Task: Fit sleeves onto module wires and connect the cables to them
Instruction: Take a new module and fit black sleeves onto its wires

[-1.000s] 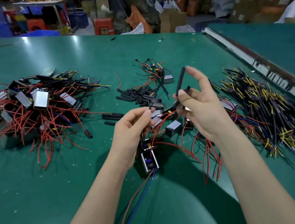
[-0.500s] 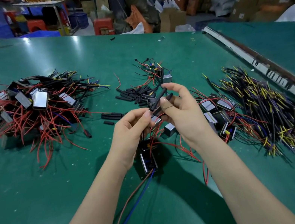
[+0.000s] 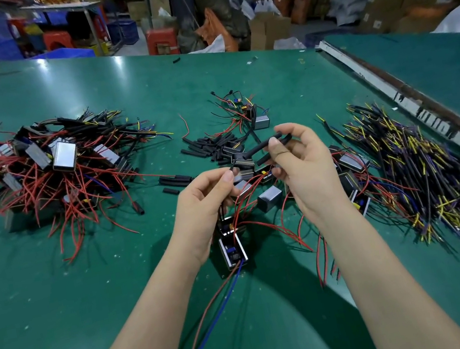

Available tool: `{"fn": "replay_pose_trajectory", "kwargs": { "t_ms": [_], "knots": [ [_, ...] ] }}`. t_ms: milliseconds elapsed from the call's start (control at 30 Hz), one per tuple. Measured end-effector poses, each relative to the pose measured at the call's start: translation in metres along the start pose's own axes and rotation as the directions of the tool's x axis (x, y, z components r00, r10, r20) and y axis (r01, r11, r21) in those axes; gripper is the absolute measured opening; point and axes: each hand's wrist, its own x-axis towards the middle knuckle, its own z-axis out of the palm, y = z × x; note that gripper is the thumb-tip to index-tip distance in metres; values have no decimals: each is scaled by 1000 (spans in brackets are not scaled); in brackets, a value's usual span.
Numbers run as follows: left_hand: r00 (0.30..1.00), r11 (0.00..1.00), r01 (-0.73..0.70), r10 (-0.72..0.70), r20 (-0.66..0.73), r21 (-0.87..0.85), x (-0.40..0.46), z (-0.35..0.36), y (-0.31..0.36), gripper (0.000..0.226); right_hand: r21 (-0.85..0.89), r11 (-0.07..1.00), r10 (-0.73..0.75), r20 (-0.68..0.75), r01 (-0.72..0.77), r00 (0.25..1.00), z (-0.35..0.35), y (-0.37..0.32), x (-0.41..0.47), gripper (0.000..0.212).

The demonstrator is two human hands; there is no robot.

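Note:
My left hand (image 3: pixel 206 206) pinches the wires of a small black module (image 3: pixel 233 253) that hangs below it, with red and blue leads trailing toward me. My right hand (image 3: pixel 304 167) pinches a black sleeve (image 3: pixel 261 148) between thumb and forefinger, with a second sleeve (image 3: pixel 263 158) tucked under the fingers. The sleeve's left end lies close to my left fingertips. A loose heap of black sleeves (image 3: pixel 211 145) rests just beyond the hands. Whether a wire tip is inside the sleeve is hidden.
A large pile of modules with red wires (image 3: pixel 47 172) covers the left of the green table (image 3: pixel 59 296). Black and yellow cables (image 3: pixel 424 170) lie heaped at the right, beside a metal rail (image 3: pixel 413 105). More modules (image 3: pixel 350 165) sit behind my right hand.
My right hand has lowered from an upright sleeve hold and turned the sleeve level, bringing its end toward my left fingertips. My left hand has stayed in place with the module wires.

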Motion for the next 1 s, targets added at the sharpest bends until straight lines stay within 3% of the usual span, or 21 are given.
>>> {"fn": "replay_pose_trajectory", "kwargs": {
  "t_ms": [533,833,1000],
  "knots": [
    [997,998,2,4,-80,68,1,3,-1,10,-236,943,-245,-13,236,969,6,-1,-7,19],
    [996,995,14,-5,-94,98,1,2,-2,10,-255,941,-221,38,224,974,2,0,-5,18],
    [997,974,-77,79,-4,215,-2,5,-4,12,-330,909,-241,87,256,967,0,2,-5,20]
  ]
}}
